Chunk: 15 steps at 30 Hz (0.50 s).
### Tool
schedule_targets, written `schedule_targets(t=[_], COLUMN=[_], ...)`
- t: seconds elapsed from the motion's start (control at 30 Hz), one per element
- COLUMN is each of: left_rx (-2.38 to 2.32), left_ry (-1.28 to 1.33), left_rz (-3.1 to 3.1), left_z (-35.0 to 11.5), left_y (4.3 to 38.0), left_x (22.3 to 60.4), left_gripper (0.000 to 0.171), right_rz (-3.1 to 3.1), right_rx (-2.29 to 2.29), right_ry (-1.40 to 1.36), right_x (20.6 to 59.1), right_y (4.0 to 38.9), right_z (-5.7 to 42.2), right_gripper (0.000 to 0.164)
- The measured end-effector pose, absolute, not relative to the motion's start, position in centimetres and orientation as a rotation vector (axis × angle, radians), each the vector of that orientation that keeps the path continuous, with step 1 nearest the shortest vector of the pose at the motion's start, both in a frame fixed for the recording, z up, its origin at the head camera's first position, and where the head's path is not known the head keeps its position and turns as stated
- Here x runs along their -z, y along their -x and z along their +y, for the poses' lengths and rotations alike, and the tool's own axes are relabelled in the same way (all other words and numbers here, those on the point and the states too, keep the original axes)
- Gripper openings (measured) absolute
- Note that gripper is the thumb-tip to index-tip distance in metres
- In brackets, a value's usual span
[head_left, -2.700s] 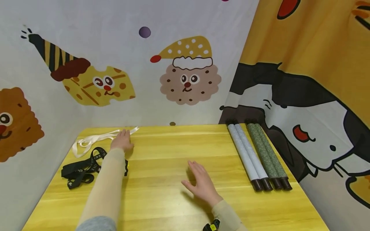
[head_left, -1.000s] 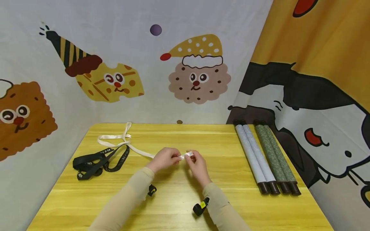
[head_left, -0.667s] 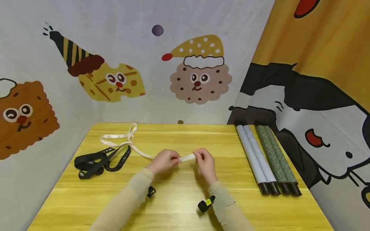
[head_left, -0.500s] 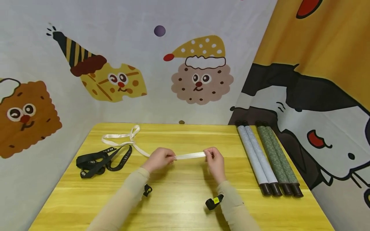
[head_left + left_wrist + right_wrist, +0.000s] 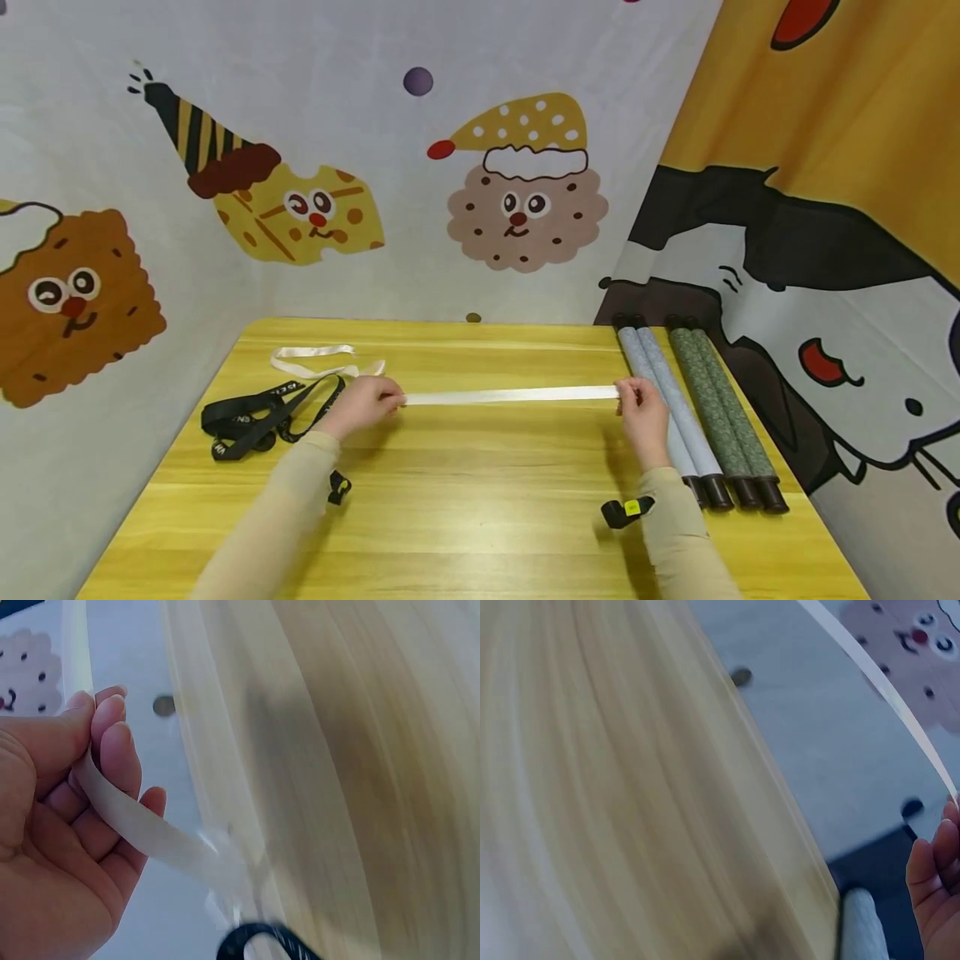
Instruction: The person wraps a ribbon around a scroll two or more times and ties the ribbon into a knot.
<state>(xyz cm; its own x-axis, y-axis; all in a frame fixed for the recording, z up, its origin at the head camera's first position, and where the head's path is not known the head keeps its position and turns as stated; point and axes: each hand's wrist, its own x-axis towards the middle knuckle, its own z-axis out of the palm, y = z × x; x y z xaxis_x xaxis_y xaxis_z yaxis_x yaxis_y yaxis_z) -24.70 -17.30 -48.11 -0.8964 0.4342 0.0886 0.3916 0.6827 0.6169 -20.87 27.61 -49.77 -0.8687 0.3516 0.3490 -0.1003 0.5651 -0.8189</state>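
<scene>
A white satin ribbon is stretched nearly level between my two hands above the table. My left hand pinches it between thumb and fingers; in the left wrist view the ribbon passes through that pinch and trails down across the palm. Its loose part lies in loops at the back left of the table. My right hand pinches the ribbon's other end, overlapping the light grey rolls in the head view. In the right wrist view only part of the right hand shows at the edge, with the ribbon running up from it.
A black printed strap lies loosely folded on the table, left of my left hand. Two light grey rolls with dark end caps and two green patterned rolls lie side by side along the right edge. A cartoon-printed cloth hangs behind.
From reaching toward the ribbon, my left hand has come to pinch it. My hands met mid-table, then spread apart, drawing out a longer length while the loops at the back left shrank.
</scene>
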Motion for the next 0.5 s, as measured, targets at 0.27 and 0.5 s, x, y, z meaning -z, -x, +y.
schedule_targets(t=[0.27,0.5], left_rx=[-1.004,-0.884], left_ry=[-0.558,-0.580], left_rz=[2.800,2.819], left_z=[-20.7,-22.1], left_y=[24.5,23.9], left_x=[48.3,48.6], left_gripper=[0.016,0.017], right_rz=[-2.326,-2.556], right_rx=[-1.200,-0.971], right_ry=[0.400,0.383], right_x=[49.0,48.8], right_y=[20.6,20.2], right_z=[32.1,33.8], right_gripper=[0.023,0.027])
